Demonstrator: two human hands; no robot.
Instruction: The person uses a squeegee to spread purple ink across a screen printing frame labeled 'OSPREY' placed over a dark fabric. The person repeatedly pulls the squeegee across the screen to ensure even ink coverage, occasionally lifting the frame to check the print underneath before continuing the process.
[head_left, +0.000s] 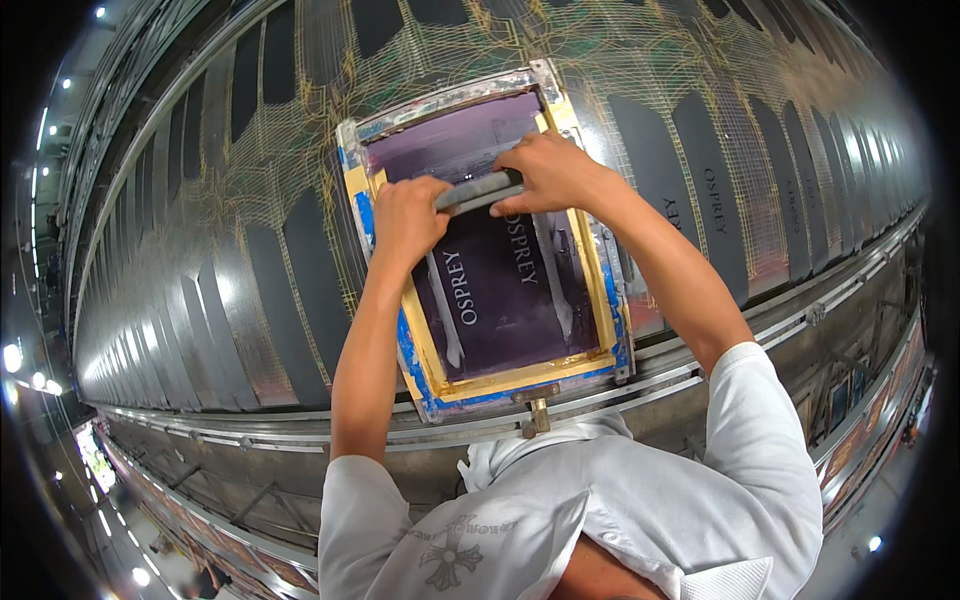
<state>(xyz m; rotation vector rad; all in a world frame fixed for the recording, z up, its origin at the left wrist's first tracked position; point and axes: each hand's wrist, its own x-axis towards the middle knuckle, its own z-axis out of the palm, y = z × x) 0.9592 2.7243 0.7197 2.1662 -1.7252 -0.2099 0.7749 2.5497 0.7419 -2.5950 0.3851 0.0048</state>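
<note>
Grey bar (482,190) lies at two o'clock from the left hand (408,214), eight from the right hand (545,172), both curled round it

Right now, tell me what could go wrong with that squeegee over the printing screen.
The left hand and right hand both grip the squeegee, so uneven pressure might leave patchy ink. The pale streaks on the purple mesh could smear. A bump might shift the screen frame out of line with the dark panels beside it.
</note>
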